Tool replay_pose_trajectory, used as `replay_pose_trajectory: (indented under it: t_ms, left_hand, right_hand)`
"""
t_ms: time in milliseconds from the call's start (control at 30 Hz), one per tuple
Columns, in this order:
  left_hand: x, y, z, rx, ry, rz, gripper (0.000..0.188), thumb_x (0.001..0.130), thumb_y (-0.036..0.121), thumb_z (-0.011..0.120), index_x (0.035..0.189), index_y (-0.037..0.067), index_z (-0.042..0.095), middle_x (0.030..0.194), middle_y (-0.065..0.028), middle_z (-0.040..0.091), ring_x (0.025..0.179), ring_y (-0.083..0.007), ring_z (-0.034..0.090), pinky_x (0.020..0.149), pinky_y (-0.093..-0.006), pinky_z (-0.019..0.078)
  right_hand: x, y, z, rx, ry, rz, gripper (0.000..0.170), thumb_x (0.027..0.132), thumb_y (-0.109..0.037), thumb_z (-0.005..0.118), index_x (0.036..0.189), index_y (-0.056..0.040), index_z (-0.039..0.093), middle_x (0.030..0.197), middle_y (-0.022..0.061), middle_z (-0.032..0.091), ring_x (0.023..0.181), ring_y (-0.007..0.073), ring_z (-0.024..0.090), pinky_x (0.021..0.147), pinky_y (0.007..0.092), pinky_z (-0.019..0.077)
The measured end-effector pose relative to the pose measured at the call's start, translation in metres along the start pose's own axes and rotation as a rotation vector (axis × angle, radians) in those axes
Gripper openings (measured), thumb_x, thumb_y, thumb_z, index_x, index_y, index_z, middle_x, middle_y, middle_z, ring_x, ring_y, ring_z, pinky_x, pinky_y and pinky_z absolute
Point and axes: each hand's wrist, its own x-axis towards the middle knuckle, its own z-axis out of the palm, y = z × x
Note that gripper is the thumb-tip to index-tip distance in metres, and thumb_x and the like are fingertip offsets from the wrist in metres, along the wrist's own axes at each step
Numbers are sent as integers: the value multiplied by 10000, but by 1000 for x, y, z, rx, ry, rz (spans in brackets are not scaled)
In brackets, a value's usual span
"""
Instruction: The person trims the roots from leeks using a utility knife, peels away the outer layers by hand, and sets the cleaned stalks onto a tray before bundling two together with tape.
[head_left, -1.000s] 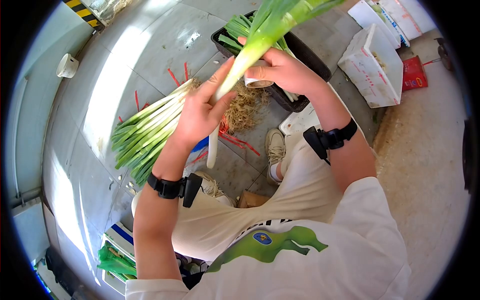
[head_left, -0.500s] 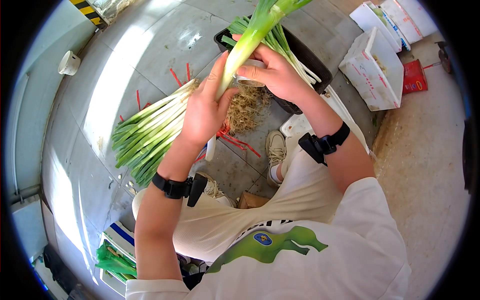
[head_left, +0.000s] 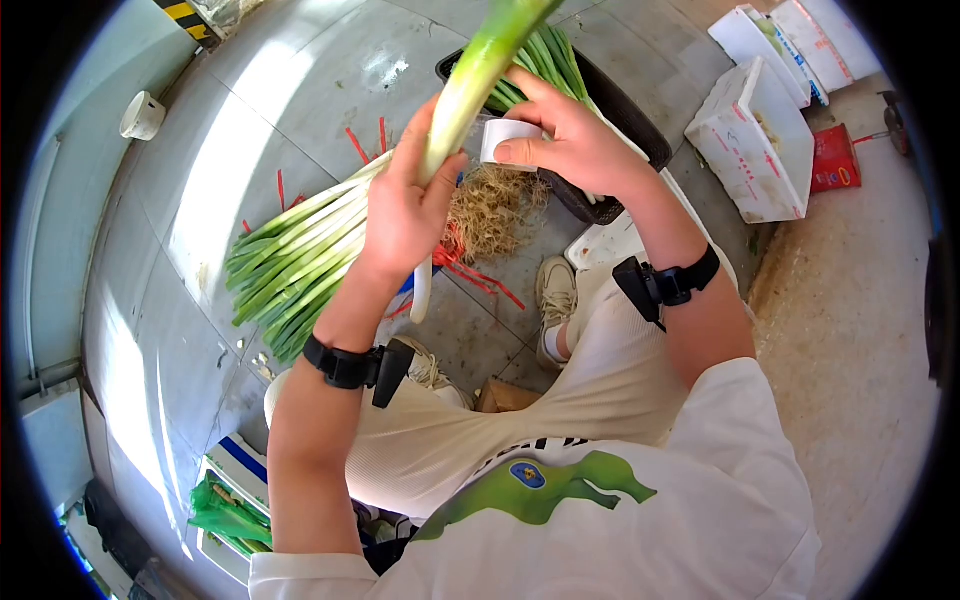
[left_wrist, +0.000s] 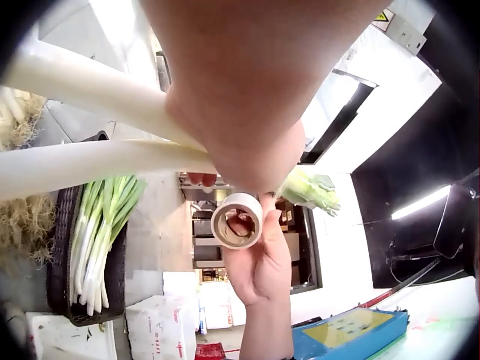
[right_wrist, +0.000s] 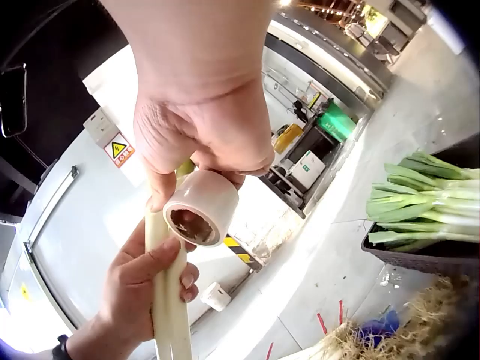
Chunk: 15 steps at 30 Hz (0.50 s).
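Note:
My left hand point(head_left: 405, 215) grips a pair of thick leeks point(head_left: 460, 105), fingers and thumb wrapped round the pale stalks. Their green tops rise past the upper edge of the head view, and the two white stalks point(left_wrist: 90, 169) show side by side in the left wrist view. In my right hand point(head_left: 580, 145) is a roll of white tape point(head_left: 508, 143), held between thumb and fingers just right of the leeks. The right wrist view has the tape roll point(right_wrist: 206, 191) close against the stalks, above the left hand point(right_wrist: 139, 277).
Many leeks point(head_left: 310, 245) lie on the floor at left, beside tangled roots point(head_left: 495, 215) and red ties point(head_left: 480, 280). A dark crate point(head_left: 640, 125) holding more leeks stands ahead. White foam boxes point(head_left: 745, 140) and a red packet point(head_left: 835, 158) are at right; a white bucket point(head_left: 143, 116) at far left.
The leeks have swung left and stand steeper in the head view. My right hand has drawn slightly away from the stalks, turning the tape roll so its white side shows.

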Motion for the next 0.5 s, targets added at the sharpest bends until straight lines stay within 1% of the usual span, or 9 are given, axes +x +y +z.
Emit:
replay_pose_trajectory:
  t_ms: [67, 100, 133, 200, 233, 300, 333, 433, 500]
  left_hand:
    - [2, 7, -2, -316, -58, -197, 596, 946, 28, 628, 1492, 87, 396, 1027, -75, 692, 726, -116, 638, 633, -265, 518]
    - [2, 8, 1, -425, -63, -214, 604, 953, 10, 613, 1505, 69, 375, 979, -24, 657, 688, -62, 564, 597, -223, 488]
    - [1, 9, 2, -427, -66, -215, 604, 953, 10, 613, 1505, 69, 375, 979, -24, 657, 688, -62, 564, 597, -223, 488]
    - [2, 12, 1, -592, -156, -248, 618, 947, 6, 617, 1509, 76, 369, 987, -44, 666, 694, -81, 583, 599, -229, 504]
    - [2, 13, 0, -593, -158, -248, 618, 947, 6, 617, 1509, 76, 369, 987, -44, 666, 694, -81, 583, 599, -229, 504]
    - [4, 16, -5, -676, -277, -299, 632, 948, 23, 624, 1517, 88, 358, 998, -60, 668, 689, -91, 590, 599, -230, 516]
    - [4, 18, -7, -677, -276, -301, 632, 948, 23, 624, 1517, 88, 358, 998, -60, 668, 689, -91, 590, 599, -230, 516]
    - [4, 20, -11, -799, -342, -319, 563, 952, 59, 636, 1468, 77, 412, 995, -73, 668, 686, -100, 598, 599, -237, 522]
    - [4, 17, -12, -864, -416, -355, 490, 955, 92, 645, 1403, 62, 447, 985, -80, 667, 686, -106, 604, 599, -248, 525]
  right_hand:
    - [0, 1, -4, -36, 20, -51, 849, 890, -111, 723, 1560, -26, 208, 1040, 91, 666, 937, 98, 590, 808, 254, 471]
    - [1, 2, -6, -51, 8, 13, 845, 874, -113, 740, 1552, -31, 242, 1112, 91, 658, 1009, 121, 598, 880, 278, 473]
    - [3, 6, -6, -50, 10, 16, 845, 874, -113, 740, 1552, -31, 242, 1112, 91, 658, 1009, 121, 598, 880, 278, 473]
    - [8, 17, -6, 15, 40, -96, 826, 857, -115, 760, 1536, -36, 296, 1234, 87, 622, 1126, 156, 585, 988, 321, 452]
    - [9, 19, -7, 15, 41, -95, 826, 857, -115, 760, 1536, -36, 296, 1234, 87, 622, 1126, 156, 585, 988, 321, 452]
    - [13, 21, -11, 33, 35, -181, 769, 831, -114, 791, 1484, -51, 390, 1132, 88, 668, 1077, 172, 621, 933, 324, 497]
    - [14, 23, -12, 33, 34, -179, 769, 831, -114, 791, 1484, -51, 390, 1132, 88, 668, 1077, 172, 621, 933, 324, 497]
    - [15, 22, -13, 195, -51, -150, 719, 824, -88, 791, 1454, -50, 447, 1170, 82, 665, 1093, 180, 617, 953, 332, 494]
    - [13, 14, -15, 259, -173, -109, 751, 816, -83, 776, 1482, -66, 427, 1443, 80, 515, 1241, 173, 545, 1072, 346, 423]
